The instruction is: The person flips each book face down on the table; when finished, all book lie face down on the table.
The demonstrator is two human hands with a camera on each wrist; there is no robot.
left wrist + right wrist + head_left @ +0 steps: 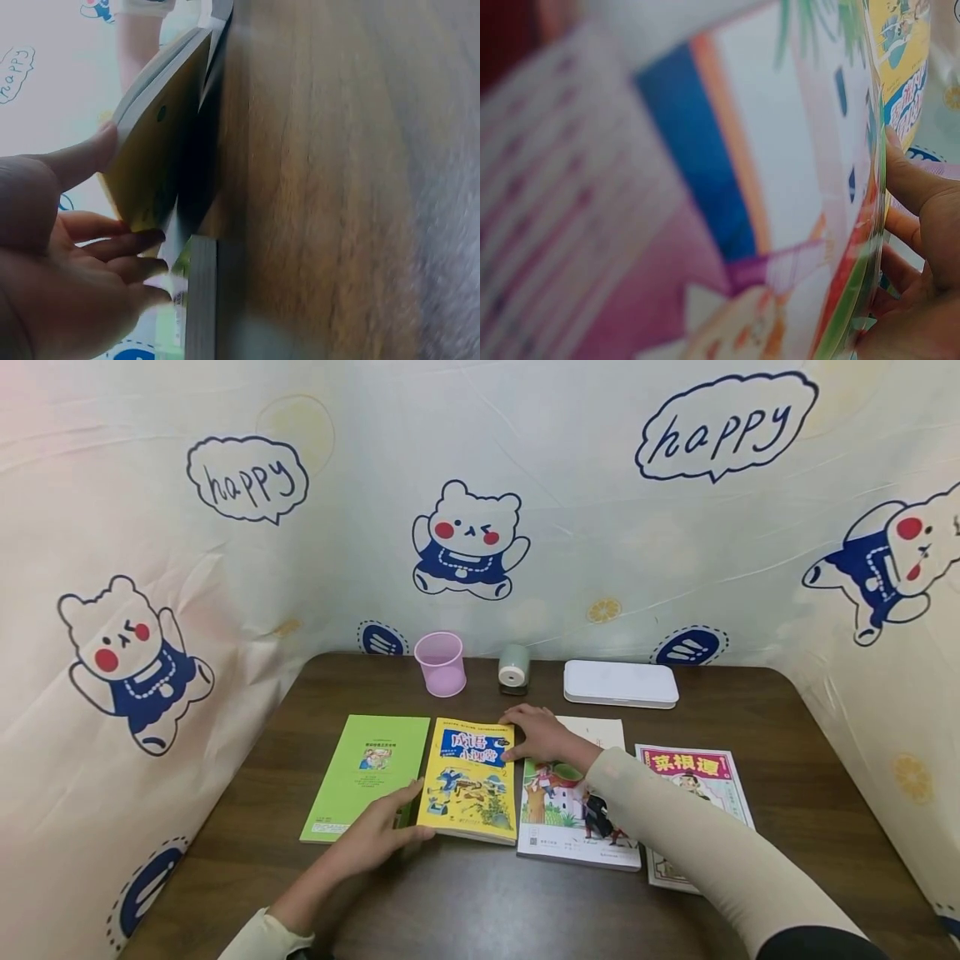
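Note:
A yellow picture-cover book (468,785) is held between both hands over the dark table. My left hand (378,835) pinches its lower left corner. In the left wrist view the thumb lies on the book's edge, and the yellow underside (161,135) shows tilted up off the tabletop. At the upper right edge, my right hand (547,735) grips the same book with thumb and fingers. Left of it lies a green book (382,793), close under the left hand's fingers. A white illustrated book (577,839) lies to the right, partly covered by the right forearm.
A book with a pink title band (708,764) lies at the far right, partly behind the right sleeve. Along the table's back stand a pink cup (442,672), a grey-green pencil sharpener (514,668) and a white flat case (621,683). A printed cloth hangs behind.

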